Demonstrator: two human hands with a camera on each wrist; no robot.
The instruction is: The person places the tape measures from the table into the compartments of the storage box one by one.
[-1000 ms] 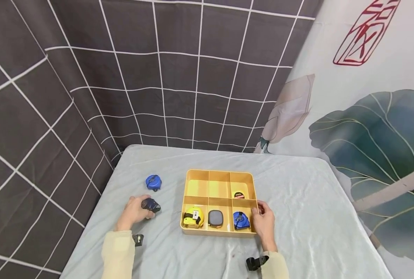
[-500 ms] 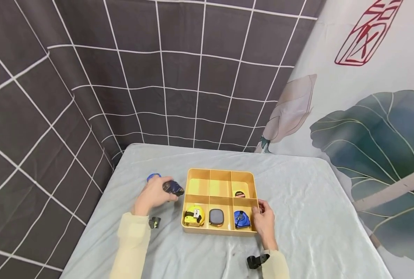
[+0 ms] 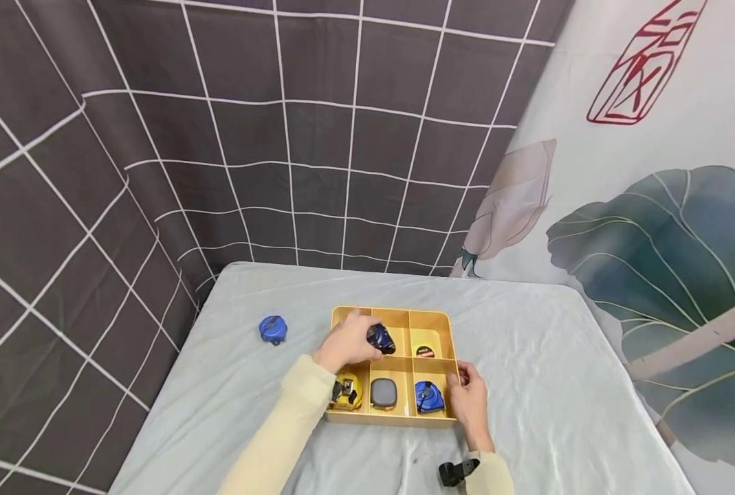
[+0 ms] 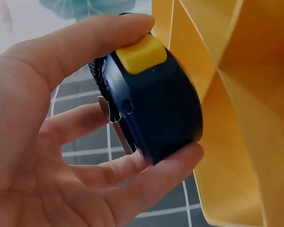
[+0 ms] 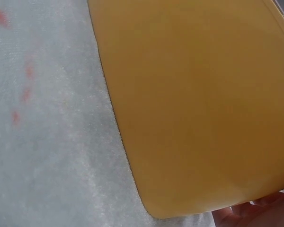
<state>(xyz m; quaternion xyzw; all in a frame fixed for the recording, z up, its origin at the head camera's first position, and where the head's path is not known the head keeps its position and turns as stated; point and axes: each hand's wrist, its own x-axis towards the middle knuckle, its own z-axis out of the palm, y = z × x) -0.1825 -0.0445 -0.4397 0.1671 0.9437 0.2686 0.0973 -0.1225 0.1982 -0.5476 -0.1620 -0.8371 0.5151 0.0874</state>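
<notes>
My left hand [image 3: 350,338] grips a dark blue tape measure [image 3: 381,339] over the back middle compartment of a yellow divided box [image 3: 398,421]. In the left wrist view, thumb and fingers hold that tape measure by its edges; its yellow button [image 4: 144,53] and black strap show. My right hand [image 3: 471,402] grips the box's right wall near the front corner, thumb at the rim. In the front row lie a yellow tape measure [image 3: 350,393], partly behind the left wrist, a grey tape measure [image 3: 383,393] and a blue tape measure [image 3: 429,397].
A round item with a black and red label [image 3: 425,351] lies in the back right compartment. Another blue tape measure [image 3: 273,330] sits on the light cloth-covered table [image 3: 546,385], left of the box. Dark gridded curtains [image 3: 317,137] hang behind and at the left.
My left hand has carried the dark blue tape measure from the table at left, up and rightward, over the box. My right hand has stayed at the box's right wall.
</notes>
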